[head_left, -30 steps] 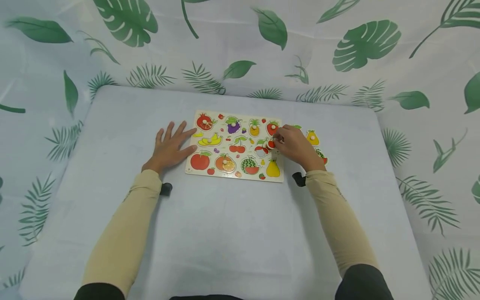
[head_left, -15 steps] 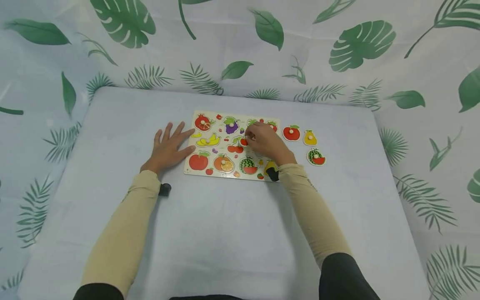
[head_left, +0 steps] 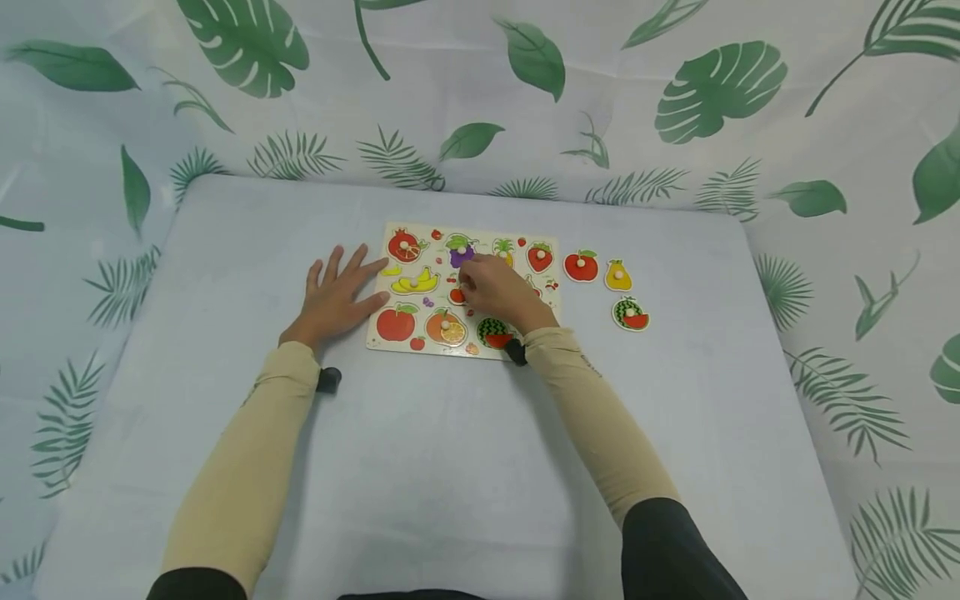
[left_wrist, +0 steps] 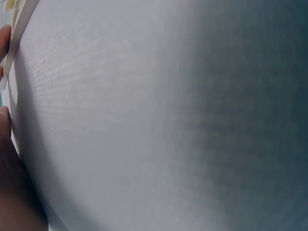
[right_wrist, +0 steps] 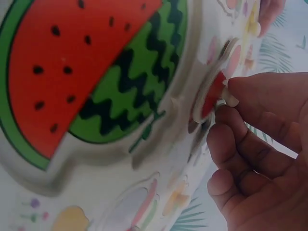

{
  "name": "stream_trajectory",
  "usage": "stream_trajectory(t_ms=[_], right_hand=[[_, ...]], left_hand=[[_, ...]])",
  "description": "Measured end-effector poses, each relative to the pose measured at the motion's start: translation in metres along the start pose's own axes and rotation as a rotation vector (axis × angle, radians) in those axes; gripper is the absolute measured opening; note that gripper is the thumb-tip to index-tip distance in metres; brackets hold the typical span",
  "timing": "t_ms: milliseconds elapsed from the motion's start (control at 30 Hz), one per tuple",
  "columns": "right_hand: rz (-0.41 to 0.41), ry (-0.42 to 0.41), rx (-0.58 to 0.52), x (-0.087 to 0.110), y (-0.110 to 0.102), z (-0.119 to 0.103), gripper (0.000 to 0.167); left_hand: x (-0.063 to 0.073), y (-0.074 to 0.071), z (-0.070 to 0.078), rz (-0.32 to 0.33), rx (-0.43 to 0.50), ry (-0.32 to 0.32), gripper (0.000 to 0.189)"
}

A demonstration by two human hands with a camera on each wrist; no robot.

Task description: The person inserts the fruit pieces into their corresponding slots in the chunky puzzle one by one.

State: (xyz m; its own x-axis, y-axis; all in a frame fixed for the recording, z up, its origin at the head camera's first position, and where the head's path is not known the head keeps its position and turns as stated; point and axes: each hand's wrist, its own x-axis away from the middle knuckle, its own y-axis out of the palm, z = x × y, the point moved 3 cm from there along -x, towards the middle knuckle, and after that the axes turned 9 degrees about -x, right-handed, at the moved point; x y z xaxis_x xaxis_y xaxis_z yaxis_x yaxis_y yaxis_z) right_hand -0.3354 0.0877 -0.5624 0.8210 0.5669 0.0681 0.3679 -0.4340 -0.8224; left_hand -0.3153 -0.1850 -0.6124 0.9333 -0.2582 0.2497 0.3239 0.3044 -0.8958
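Fingers spread, my left hand (head_left: 333, 292) rests at the left edge of a wooden fruit puzzle board (head_left: 411, 347). My right hand (head_left: 504, 292) is over the middle of the board. Between thumb and fingertips it pinches the knob of a red cherry puzzle piece (right_wrist: 211, 98), which is tilted against the cherry picture in the right wrist view. Most of that piece is hidden in the head view. Around it on the board are a grape piece (head_left: 459, 252), a banana piece (head_left: 415, 282), an orange piece (head_left: 446, 327) and a strawberry piece (head_left: 540, 257). The watermelon picture (right_wrist: 82, 62) shows large near the right wrist.
Right of the board lie a loose apple piece (head_left: 581, 267), a pear piece (head_left: 618, 276) and a watermelon piece (head_left: 631, 314). A white cloth (head_left: 450, 467) covers the table. Behind it hangs a leaf-patterned backdrop (head_left: 420, 92).
My right hand has moved left from the board's right edge to its middle, carrying the cherry piece. The loose apple piece is now uncovered. My left hand has stayed in place.
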Motion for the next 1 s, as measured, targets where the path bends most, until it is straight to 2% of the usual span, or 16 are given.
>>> stream_trajectory(t_ms=[400,800,1000], right_hand=[[-0.014,0.042,0.049,-0.0007,0.0026,0.0019,0.013],[0.011,0.017,0.036,0.0005,0.0026,0.0068,0.012],[0.001,0.018,0.017,0.0010,0.0034,0.0058,0.012]], left_hand=[[-0.0022,0.0015,-0.0021,0.006,0.006,0.008,0.075],[-0.0009,-0.0048,0.0025,-0.006,0.005,0.001,0.074],[-0.0017,-0.0017,-0.0002,-0.004,0.006,0.004,0.074]])
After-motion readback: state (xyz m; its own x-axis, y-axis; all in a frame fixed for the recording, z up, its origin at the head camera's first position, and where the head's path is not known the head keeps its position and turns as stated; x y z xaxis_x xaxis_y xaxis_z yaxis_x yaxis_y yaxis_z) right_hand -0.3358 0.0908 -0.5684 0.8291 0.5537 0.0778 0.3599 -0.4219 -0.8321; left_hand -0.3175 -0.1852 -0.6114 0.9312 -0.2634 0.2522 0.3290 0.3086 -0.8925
